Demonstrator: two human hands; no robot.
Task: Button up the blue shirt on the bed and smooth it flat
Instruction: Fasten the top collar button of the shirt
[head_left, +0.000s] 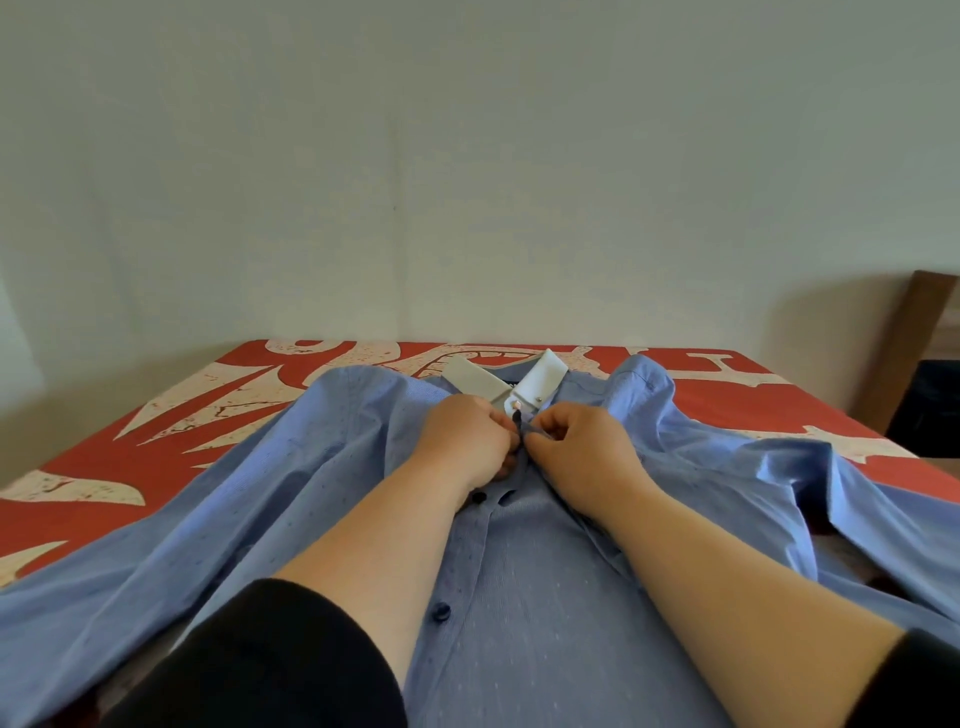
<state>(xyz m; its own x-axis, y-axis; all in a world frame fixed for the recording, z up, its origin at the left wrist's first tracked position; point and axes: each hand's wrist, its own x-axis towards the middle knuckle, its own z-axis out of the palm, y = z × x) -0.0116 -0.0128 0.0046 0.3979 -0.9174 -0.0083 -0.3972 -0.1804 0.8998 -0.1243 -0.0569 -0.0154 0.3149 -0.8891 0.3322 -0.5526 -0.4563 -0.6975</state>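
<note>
Black sleeves (270, 660) frame both bare forearms reaching toward the bed's far edge. Left hand (467, 441) and right hand (582, 447), fingers curled, pinch the placket of the blue shirt (545, 623) just below its white collar (519, 382), spread across the red-patterned bed (104, 467).

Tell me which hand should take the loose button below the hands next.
Left, probably. The left hand is pinching the placket of the shirt on the side that carries the dark buttons, and the next button sits right by its wrist. The right hand holds the buttonhole edge.
</note>
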